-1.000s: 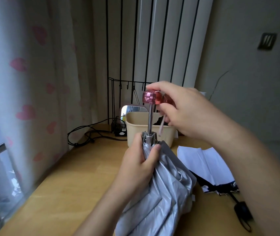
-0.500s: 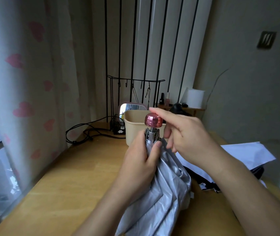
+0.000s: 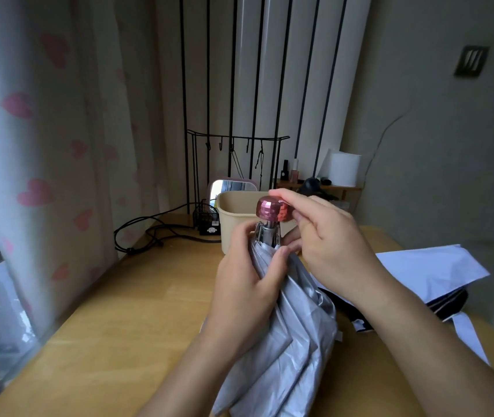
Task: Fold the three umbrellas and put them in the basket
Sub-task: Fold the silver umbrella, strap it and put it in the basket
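While the wooden table [image 3: 119,311] is bearing everything, the silver umbrella [image 3: 294,341] is standing over it on the near side of the beige plastic basket [image 3: 233,224]. Its slick, limp canopy is probably sliding loose unless bunched near the ribs. The left hand [image 3: 248,284] is gripping that gathered fabric; the right hand [image 3: 330,245] is pinching the hard, faceted pink handle [image 3: 273,209], likely the firmest hold.

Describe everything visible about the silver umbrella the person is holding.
The silver umbrella has shiny, creased grey fabric, loose and unwrapped. It is held handle end up over the wooden table. A faceted pink handle tops a short metal shaft with bare rib ends. The left hand grips the gathered canopy; the right hand pinches the handle.
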